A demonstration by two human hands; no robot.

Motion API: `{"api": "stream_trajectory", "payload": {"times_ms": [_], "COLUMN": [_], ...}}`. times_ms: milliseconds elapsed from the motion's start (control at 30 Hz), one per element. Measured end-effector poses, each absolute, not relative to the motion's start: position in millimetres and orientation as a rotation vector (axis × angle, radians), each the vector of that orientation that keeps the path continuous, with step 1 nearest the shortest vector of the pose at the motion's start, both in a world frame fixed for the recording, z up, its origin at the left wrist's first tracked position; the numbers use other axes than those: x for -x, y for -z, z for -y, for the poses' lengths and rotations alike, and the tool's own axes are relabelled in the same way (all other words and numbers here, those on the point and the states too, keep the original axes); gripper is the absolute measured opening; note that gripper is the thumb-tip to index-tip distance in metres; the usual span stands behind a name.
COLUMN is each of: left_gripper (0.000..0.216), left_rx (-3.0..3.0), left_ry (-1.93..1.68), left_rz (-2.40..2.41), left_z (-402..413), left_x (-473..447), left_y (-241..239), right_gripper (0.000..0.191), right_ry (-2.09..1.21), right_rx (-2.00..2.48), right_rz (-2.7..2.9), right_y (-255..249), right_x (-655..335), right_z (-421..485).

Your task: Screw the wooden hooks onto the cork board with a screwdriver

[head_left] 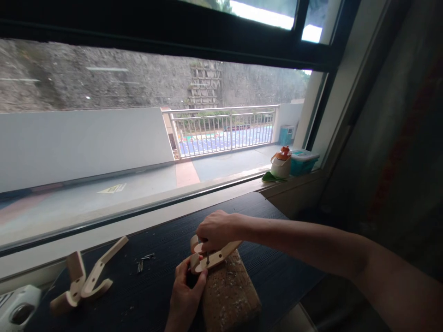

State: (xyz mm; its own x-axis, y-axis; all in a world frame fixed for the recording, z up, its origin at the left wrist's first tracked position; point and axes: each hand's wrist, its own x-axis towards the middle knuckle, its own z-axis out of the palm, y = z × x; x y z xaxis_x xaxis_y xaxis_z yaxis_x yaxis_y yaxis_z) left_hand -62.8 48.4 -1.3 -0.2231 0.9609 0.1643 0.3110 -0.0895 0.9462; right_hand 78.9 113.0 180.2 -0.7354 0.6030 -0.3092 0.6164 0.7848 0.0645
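Note:
On the table, a curved pale wooden hook piece [218,256] with holes lies over one end of a worn wooden block [230,295]. My left hand [186,290] is closed around the hook's rounded end, thumb along its near side. Above it, the curled fingers of my right hand [218,228] hold a thin metal shaft [207,257], standing upright at one of the holes. Its upper end is hidden in my fingers, so I cannot tell what kind of tool or fastener it is. Another curved wooden part [194,242] shows behind the hook.
More wooden hook pieces [92,279] lie at the left of the dark table [152,304]. Several small screws [141,265] are scattered nearby. A white device [20,306] sits at the lower left. On the windowsill stand an orange-topped bottle [281,165] and a teal box [304,162].

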Motion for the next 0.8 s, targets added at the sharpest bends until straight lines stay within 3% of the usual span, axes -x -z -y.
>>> {"api": "stream_trajectory", "payload": {"times_ms": [400,800], "left_gripper": [0.051,0.051], "left_rx": [-1.371,-1.376], "left_ry": [-1.339,-1.34], "left_rz": [-1.646,-1.62], "left_z": [-46.8,-45.0], "left_x": [61.7,59.2], "left_y": [10.0,5.3], "right_gripper": [0.019,0.027], "right_ry": [-0.075,0.065], "right_rx": [-0.462,-0.782], "right_rz": [-2.642,-2.608], "right_y": [-192.1,-185.7], "right_x": [-58.3,-62.2], "right_z": [-94.7,-106.1]}}
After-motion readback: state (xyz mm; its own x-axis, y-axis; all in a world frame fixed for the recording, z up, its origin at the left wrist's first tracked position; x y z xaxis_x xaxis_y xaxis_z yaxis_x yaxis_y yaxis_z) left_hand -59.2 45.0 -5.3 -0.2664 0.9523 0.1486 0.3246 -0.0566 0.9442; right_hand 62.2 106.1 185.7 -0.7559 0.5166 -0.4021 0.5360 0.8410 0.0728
